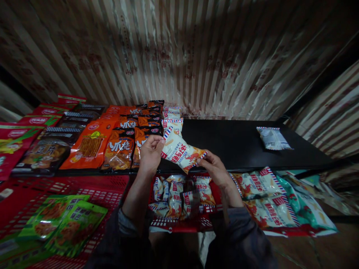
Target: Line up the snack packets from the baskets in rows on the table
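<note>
Between my two hands is a white snack bag (pixel 179 149) with red lettering and a striped edge, held tilted over the front of the black shelf. My left hand (pixel 152 152) pinches its upper left end. At its lower right corner, the fingers of my right hand (pixel 214 167) are closed on the striped edge. Behind the held bag, a row of similar white snack bags (pixel 173 123) stands on the shelf. Below my hands, more of these white bags (pixel 176 196) lie in a red basket (pixel 193 225).
Orange snack bags (pixel 89 144), dark bags (pixel 45 151) and red bags (pixel 17 145) fill the shelf's left side. A lone silvery bag (pixel 273 139) lies on the black shelf (pixel 224 142) at right. Green bags (pixel 78 224) sit in a left red basket (pixel 112 190). Striped sheeting (pixel 179 56) hangs behind.
</note>
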Action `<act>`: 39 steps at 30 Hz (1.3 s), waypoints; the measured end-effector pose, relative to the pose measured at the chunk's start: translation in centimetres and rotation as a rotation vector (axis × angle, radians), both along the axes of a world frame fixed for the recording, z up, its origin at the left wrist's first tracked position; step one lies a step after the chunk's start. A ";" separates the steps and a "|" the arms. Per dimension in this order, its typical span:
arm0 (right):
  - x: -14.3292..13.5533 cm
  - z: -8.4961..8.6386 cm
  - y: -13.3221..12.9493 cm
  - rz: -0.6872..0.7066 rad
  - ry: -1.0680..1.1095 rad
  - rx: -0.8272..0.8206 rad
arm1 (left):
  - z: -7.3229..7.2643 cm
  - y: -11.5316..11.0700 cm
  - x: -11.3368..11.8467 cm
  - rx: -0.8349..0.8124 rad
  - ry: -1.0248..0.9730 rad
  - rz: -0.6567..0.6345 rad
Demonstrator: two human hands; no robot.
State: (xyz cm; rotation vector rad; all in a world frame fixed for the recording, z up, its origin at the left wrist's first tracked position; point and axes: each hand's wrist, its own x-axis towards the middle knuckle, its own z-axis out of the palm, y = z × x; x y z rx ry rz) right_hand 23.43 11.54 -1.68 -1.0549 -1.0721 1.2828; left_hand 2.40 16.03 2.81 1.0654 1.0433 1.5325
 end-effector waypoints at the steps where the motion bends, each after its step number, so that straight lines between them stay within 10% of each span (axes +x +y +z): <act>1: 0.1 0.2 0.0 -0.020 0.005 0.011 | 0.0 0.0 0.1 0.009 0.011 0.004; 19: -0.5 2.4 0.2 0.000 -0.081 0.060 | -0.8 -1.6 2.6 0.275 0.705 -0.380; 27: -1.2 2.3 0.8 -0.281 0.027 0.020 | -1.1 -1.3 3.3 -0.063 0.255 -0.361; 33: -0.8 2.0 1.3 -0.462 0.041 -0.001 | -1.3 -2.5 4.3 -0.218 0.050 -0.575; 39: -0.7 1.7 1.3 -0.400 0.005 0.031 | -1.8 -2.4 4.2 -0.200 0.088 -0.575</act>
